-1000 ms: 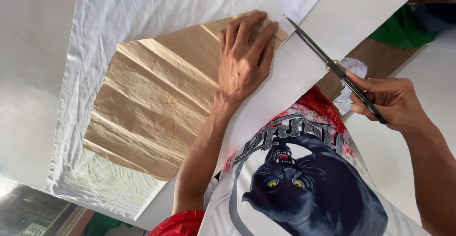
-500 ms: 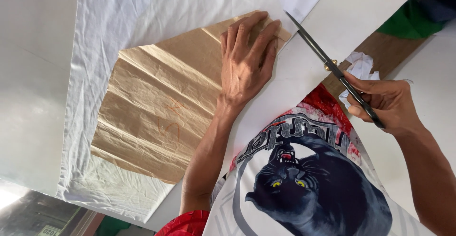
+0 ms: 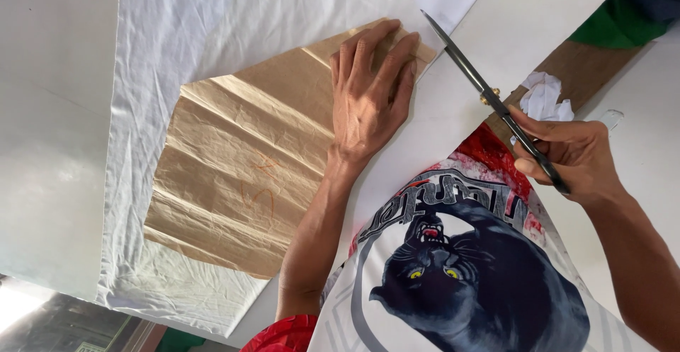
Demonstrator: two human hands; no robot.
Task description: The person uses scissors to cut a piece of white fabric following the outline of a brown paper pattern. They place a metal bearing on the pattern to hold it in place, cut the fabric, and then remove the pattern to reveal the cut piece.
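Observation:
My left hand (image 3: pixel 368 97) lies flat, fingers spread, on the upper corner of a creased brown paper pattern (image 3: pixel 248 175). The pattern rests on a white cloth (image 3: pixel 234 19) spread over a white table (image 3: pixel 53 125). My right hand (image 3: pixel 574 157) grips the handles of long dark scissors (image 3: pixel 489 100). Their blades look nearly closed and point up and left, the tip just right of the pattern's corner at the cloth's edge.
My shirt (image 3: pixel 453 274), white and red with a black panther print, fills the lower middle. A crumpled white scrap (image 3: pixel 545 97) lies on a brown wooden strip (image 3: pixel 574 69) at upper right, with green cloth (image 3: pixel 616 19) beyond it.
The view has shifted slightly. The scissors have slid a little up and left along the cloth's edge beside the pattern. My left hand stays pressed on the pattern.

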